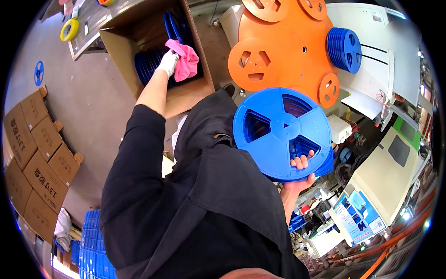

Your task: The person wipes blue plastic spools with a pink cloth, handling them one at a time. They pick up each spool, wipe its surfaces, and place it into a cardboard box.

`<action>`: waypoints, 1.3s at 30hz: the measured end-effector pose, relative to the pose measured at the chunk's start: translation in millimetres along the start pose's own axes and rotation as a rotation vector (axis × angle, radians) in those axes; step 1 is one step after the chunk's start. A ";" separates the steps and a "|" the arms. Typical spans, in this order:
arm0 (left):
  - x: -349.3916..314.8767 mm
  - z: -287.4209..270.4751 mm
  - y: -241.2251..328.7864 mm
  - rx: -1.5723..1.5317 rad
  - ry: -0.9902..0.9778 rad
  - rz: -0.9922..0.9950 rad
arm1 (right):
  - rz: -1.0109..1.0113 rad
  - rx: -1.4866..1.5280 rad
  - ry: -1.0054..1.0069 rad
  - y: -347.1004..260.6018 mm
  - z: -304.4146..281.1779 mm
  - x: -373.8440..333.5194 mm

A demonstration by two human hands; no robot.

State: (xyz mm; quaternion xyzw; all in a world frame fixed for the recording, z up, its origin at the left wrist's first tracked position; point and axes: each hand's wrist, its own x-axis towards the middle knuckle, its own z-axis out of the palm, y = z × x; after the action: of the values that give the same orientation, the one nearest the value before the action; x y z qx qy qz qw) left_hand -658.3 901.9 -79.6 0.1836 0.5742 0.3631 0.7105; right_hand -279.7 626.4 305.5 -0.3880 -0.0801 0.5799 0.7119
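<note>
A pink cloth (pixel 186 61) is bunched in my left hand (pixel 168 63), which wears a white glove and is closed on it. That hand is over an open cardboard carton (pixel 121 65), in which several blue reels (pixel 144 69) stand on edge. Against my right side I hold a stack of blue plastic reels (pixel 257 151). The fingers of my bare right hand (pixel 302 174) go through a cutout of the front reel and wrap around its rim. How many reels the stack has is partly hidden behind the front one.
A large orange wheel (pixel 283 51) with round orange discs stands ahead, with blue reels (pixel 344 50) on rods beside it. Stacked closed cartons (pixel 44 167) are at left. A yellow tape roll (pixel 69 30) lies on the table (pixel 100 18). Machines are at right.
</note>
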 end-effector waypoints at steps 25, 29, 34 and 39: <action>-263.4 111.0 96.1 1.547 -0.889 1.446 | 0.153 0.172 -0.440 5.9 17.5 27.4; -269.2 112.9 80.2 1.484 -0.955 1.164 | 0.133 0.174 -0.435 5.3 10.6 25.0; -273.4 118.1 90.8 1.506 -0.845 1.422 | 0.111 0.201 -0.403 7.4 1.8 25.8; -286.4 119.1 122.3 1.657 -0.723 1.513 | 0.096 0.218 -0.409 9.4 -9.7 23.0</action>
State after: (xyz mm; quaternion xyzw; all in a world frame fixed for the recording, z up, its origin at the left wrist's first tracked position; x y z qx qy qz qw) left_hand -604.6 794.2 231.3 0.9750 0.1452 0.1352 0.0997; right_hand -274.2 642.6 285.0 -0.1866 -0.1411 0.6847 0.6903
